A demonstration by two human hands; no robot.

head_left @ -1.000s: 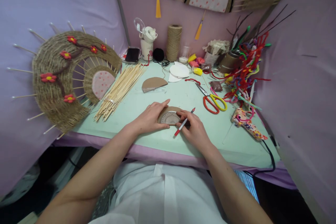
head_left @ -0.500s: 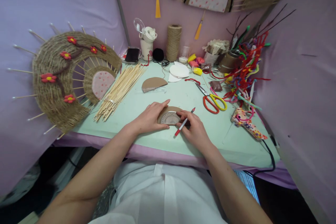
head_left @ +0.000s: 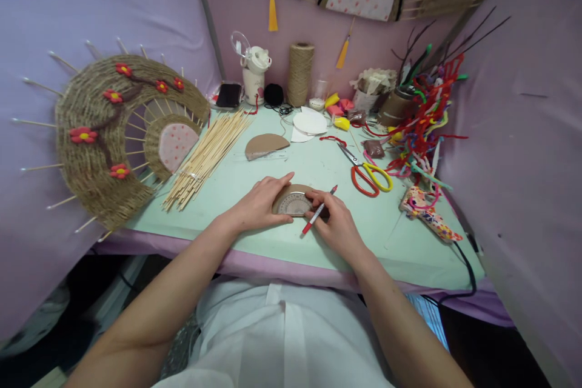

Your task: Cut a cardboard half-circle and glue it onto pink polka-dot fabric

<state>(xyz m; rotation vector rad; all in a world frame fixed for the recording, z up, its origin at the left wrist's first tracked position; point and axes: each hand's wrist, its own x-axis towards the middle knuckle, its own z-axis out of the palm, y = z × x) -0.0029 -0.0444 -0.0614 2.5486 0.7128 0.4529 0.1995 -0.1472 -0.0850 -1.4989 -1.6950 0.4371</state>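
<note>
A clear protractor (head_left: 292,204) lies on a brown cardboard half-circle (head_left: 299,188) near the table's front edge. My left hand (head_left: 260,203) grips the cardboard's left end, thumb along the straight side and fingers at the curved side. My right hand (head_left: 339,222) holds a red-and-white pen (head_left: 314,218) slantwise, its red end pointing down toward me. Fingertips of that hand also press the protractor's right side. The right end of the cardboard is partly hidden under my fingers.
Beyond my hands lie another cardboard half-circle (head_left: 267,144) with a clear ruler, bamboo sticks (head_left: 204,160) and scissors (head_left: 364,173). A glue gun (head_left: 430,213) with a cable is at right. A twine-woven fan shape (head_left: 93,91) stands left; a twine spool (head_left: 301,74) stands at the back.
</note>
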